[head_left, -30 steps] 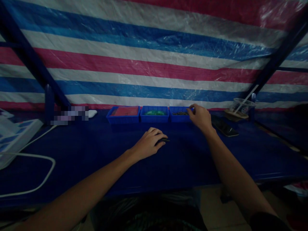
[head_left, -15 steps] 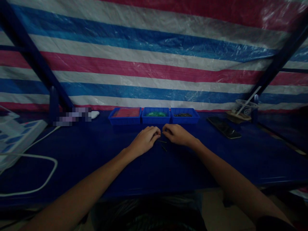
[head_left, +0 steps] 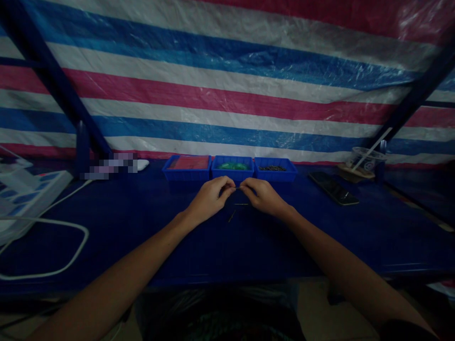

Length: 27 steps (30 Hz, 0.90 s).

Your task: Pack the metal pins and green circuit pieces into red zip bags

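Between the fingertips of my two hands runs a thin metal rod [head_left: 238, 188], too small to make out its exact kind. My left hand [head_left: 215, 195] pinches its left end, and my right hand [head_left: 261, 193] pinches the right end. Just below the hands, one similar slim rod [head_left: 241, 204] lies crosswise on the blue table. Another rod [head_left: 232, 217] rests at a slant nearer to me. Behind the hands, a blue bin [head_left: 275, 176] holds several dark, thin metal pieces.
A blue bin [head_left: 186, 175] with red flat material and another bin [head_left: 232, 175] with green material stand at the back. On the right lie a phone [head_left: 333, 188] and a clear cup [head_left: 369, 158]. A power strip [head_left: 42, 194] and white cable [head_left: 83, 239] occupy the left.
Both hands have risen slightly, and the rod between their fingertips now shows. The nearer loose rod on the table has shifted left and slants the other way. The view has tilted slightly.
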Each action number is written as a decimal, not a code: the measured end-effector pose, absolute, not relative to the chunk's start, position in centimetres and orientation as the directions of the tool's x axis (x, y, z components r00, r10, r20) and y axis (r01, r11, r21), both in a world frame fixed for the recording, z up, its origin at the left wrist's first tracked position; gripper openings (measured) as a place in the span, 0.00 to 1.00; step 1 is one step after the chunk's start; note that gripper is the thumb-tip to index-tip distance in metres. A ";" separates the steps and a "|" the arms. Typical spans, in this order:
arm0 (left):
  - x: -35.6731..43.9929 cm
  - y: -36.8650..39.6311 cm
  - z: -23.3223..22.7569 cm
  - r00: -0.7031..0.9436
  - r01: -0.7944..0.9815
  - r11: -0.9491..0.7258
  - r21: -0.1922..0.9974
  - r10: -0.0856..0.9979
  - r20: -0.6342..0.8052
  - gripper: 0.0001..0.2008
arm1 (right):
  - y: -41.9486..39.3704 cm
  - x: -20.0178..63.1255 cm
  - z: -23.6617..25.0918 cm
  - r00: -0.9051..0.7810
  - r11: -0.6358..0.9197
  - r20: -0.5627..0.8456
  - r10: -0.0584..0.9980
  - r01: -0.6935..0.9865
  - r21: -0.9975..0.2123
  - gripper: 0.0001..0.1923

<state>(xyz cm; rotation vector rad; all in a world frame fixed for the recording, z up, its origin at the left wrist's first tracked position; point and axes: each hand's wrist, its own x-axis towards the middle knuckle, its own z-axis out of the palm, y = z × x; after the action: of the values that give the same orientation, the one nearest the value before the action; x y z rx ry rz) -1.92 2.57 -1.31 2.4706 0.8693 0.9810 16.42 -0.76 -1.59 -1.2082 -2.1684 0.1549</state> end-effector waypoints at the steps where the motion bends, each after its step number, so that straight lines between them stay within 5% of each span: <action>1: -1.9 2.6 -1.3 0.570 0.433 -0.756 0.491 0.652 0.500 0.04 | -0.8 16.4 -1.5 -0.365 0.564 0.474 0.802 0.725 -0.396 0.09; 11: -2.9 3.0 -0.7 0.653 0.546 -0.739 0.395 0.671 0.352 0.11 | -0.6 17.3 -0.8 -0.278 0.525 0.569 0.774 0.785 -0.330 0.09; 15: -4.7 4.0 -0.8 0.775 0.570 -0.766 0.298 0.622 0.115 0.11 | 0.8 21.2 -0.3 0.113 0.155 0.645 0.756 0.926 -0.344 0.12; 18: -4.9 4.4 -1.4 0.808 0.550 -0.794 0.257 0.584 0.076 0.08 | 1.7 23.9 -0.4 0.327 -0.138 0.566 0.757 0.926 -0.351 0.15; 20: -4.4 4.3 -1.7 0.806 0.553 -0.796 0.246 0.586 0.084 0.04 | 1.8 24.4 -0.6 0.365 -0.198 0.532 0.764 0.918 -0.344 0.17; 23: -3.6 3.9 -2.0 0.793 0.559 -0.793 0.242 0.597 0.122 0.04 | 1.4 22.6 -0.7 0.263 -0.073 0.506 0.821 0.928 -0.365 0.15; 27: -3.2 3.7 -2.0 0.733 0.594 -0.760 0.265 0.646 0.212 0.06 | -0.1 17.8 -1.1 -0.149 0.309 0.425 0.893 0.889 -0.338 0.13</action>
<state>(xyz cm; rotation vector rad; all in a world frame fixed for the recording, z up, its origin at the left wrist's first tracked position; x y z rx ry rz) -3.22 3.69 -1.97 2.7550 0.9951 0.4374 17.84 -0.10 -1.08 -1.5732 -2.0296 0.0091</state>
